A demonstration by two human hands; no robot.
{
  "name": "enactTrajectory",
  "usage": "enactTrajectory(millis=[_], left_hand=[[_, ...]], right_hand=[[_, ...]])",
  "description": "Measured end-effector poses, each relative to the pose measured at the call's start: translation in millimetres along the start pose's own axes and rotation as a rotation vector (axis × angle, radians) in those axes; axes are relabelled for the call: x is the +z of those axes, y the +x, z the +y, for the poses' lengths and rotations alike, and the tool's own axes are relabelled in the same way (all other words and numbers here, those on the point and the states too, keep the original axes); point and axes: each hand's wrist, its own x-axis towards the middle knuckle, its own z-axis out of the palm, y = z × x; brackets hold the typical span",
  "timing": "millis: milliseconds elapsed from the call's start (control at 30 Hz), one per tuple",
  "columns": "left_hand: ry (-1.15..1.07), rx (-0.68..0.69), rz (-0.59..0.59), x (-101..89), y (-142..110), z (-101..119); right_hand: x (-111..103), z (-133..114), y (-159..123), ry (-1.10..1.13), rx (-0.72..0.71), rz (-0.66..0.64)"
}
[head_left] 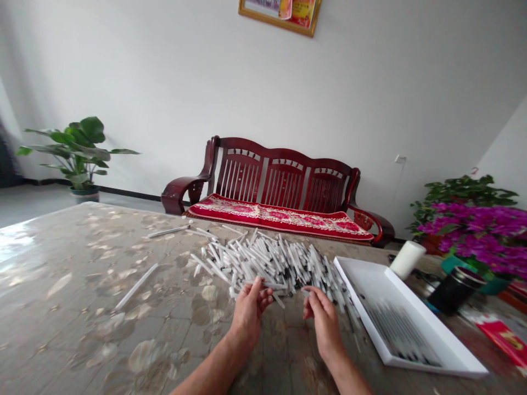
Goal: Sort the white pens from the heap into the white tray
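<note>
A: What lies in front of the person?
B: A broad, glossy grey-brown table with a floral top (86,334). Across its middle spreads a loose heap of slender, whitish plastic tubes (263,258); just right of it sits a shallow white rectangular box (447,334) bearing a row of thin grey rods (399,329).
A: And the hands?
B: Both are at the heap's near edge. The left hand (249,307) has curled fingers and seems to pinch one slim translucent tube (276,286). The right hand's (323,321) fingers bend together around a tiny pale piece (305,293); I cannot tell whether they grip it.
A: How would a tube handle?
B: Probably light, stiff, smooth enough to roll; best pinched mid-length, without squeezing hard.
</note>
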Motion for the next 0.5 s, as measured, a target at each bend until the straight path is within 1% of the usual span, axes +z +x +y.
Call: enactTrajectory(millis=[100, 167, 233, 300, 400, 500], left_hand=[[-0.008, 0.133, 0.124, -4.9, 9, 4], [-0.007, 0.181, 0.171, -7.7, 14, 5], [-0.001, 0.199, 0.187, -9.3, 16, 5], [0.004, 0.218, 0.176, -9.9, 18, 5], [0.007, 0.251, 0.15, -10.5, 19, 5], [0.011, 0.253, 0.149, -11.2, 20, 6]], right_hand=[[-10, 15, 14, -0.335, -0.052, 0.052], [-15, 23, 21, -0.503, -0.107, 0.056], [-16, 30, 25, -0.609, -0.145, 0.054], [-16, 34, 27, -0.635, -0.143, 0.057], [-16, 38, 27, -0.578, -0.125, 0.065], [-15, 36, 23, -0.565, -0.158, 0.08]])
